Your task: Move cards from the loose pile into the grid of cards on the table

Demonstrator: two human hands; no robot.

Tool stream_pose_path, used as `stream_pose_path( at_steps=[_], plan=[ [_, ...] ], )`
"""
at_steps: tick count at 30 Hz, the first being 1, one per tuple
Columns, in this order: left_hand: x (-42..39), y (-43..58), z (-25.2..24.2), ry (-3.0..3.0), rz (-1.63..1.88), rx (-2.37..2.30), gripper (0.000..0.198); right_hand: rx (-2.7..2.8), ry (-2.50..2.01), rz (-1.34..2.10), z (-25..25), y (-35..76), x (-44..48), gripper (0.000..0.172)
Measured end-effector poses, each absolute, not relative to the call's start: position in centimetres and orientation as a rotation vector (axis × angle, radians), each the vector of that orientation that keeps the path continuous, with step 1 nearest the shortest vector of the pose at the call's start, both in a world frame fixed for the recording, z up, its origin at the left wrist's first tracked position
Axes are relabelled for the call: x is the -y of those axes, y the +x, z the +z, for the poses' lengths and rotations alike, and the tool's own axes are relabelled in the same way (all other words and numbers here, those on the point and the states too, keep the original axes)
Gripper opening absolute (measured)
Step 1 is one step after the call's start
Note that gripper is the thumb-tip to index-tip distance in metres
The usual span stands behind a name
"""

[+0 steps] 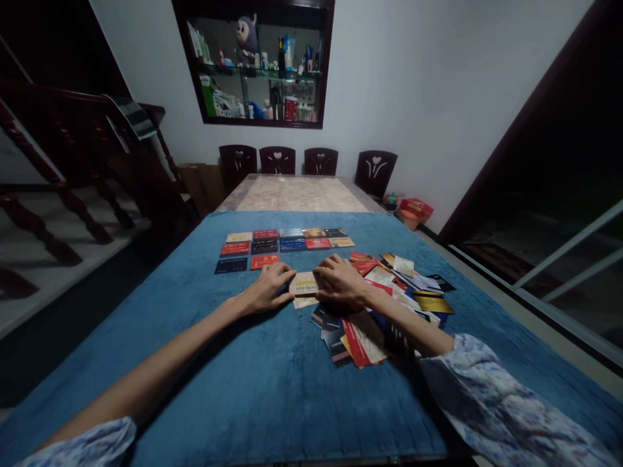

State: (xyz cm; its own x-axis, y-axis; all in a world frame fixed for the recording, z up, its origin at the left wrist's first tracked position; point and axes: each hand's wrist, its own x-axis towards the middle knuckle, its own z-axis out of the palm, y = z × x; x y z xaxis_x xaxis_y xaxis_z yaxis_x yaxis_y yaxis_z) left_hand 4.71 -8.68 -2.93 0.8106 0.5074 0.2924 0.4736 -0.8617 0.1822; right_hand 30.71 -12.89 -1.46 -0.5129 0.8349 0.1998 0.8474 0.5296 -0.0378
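Observation:
Between my two hands is a cream card (304, 285) with yellow print, low over the blue cloth, its face tilted toward me. The fingers of my left hand (267, 288) pinch its left edge, and my right hand (341, 280) grips the right side, covering that end. Part of another pale card (304, 303) shows just below it. Beyond my hands several cards lie in rows, among them a red card (264, 261) and a dark navy card (231, 265) in the nearest row. Under and beside my right forearm spreads a loose heap of cards, with a red-and-cream card (364, 340) on top near me.
The blue cloth (195, 363) covers the near part of a long table, whose marble-like top (302, 192) shows at the far end. Dark chairs (321, 161) stand behind it. A wooden railing (73, 162) is at left, and a gold card (433, 302) lies at the heap's right side.

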Motion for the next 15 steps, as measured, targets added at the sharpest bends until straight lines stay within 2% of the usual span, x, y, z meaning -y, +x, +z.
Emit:
stream_pose_path(
  at_steps=[9,15],
  plan=[
    [5.9,2.3,-2.7,2.923,0.492,-0.827,0.046,2.681,-1.403,-0.163,0.2,28.3,10.6,0.046],
    [5.1,0.2,-0.6,2.927,0.388,-0.906,0.044,2.732,-1.354,-0.164,1.8,26.0,9.0,0.043]
  ],
)
